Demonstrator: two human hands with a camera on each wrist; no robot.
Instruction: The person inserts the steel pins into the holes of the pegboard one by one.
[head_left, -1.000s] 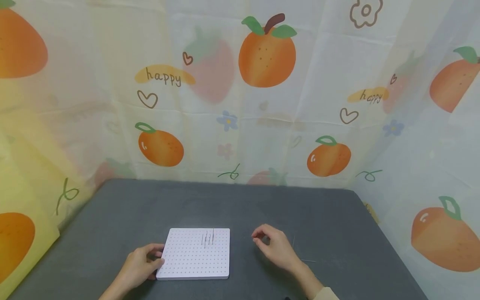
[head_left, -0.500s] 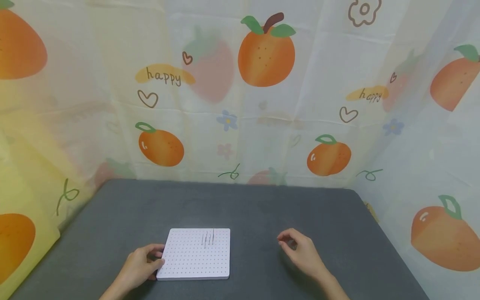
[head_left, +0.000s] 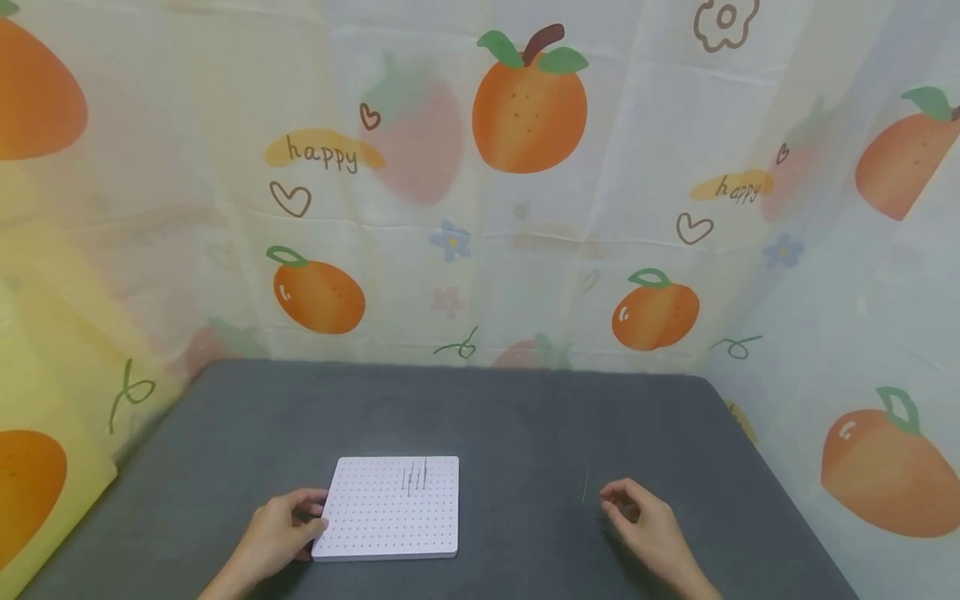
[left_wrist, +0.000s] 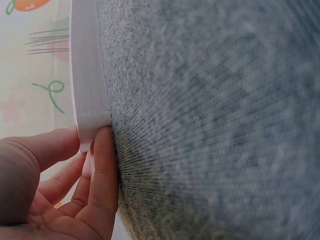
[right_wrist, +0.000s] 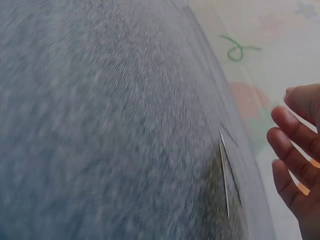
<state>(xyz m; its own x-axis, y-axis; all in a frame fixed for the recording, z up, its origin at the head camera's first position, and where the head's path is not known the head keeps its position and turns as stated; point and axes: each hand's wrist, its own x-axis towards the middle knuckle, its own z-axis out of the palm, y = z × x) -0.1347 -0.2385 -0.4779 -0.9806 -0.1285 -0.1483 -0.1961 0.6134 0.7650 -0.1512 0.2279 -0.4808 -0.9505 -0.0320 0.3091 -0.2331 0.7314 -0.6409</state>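
A white perforated board (head_left: 386, 529) lies on the grey tabletop. My left hand (head_left: 281, 525) holds its left edge; in the left wrist view the thumb (left_wrist: 55, 145) is on top and fingers reach underneath. Several thin needles (head_left: 417, 477) stand upright in holes near the board's back right. My right hand (head_left: 641, 521) hovers to the right, fingers loosely bent, with nothing visible between them. A single needle (head_left: 586, 483) is visible left of its fingertips. Needle-like lines (right_wrist: 224, 175) lie on the cloth in the right wrist view; whether one is a shadow I cannot tell.
The dark grey tabletop (head_left: 510, 425) extends behind and between the hands. A fruit-printed curtain (head_left: 517, 275) hangs along the back and both sides.
My right hand has moved rightward, away from the board, and slightly nearer. A needle on the table is now uncovered left of it. My left hand and the board have stayed put.
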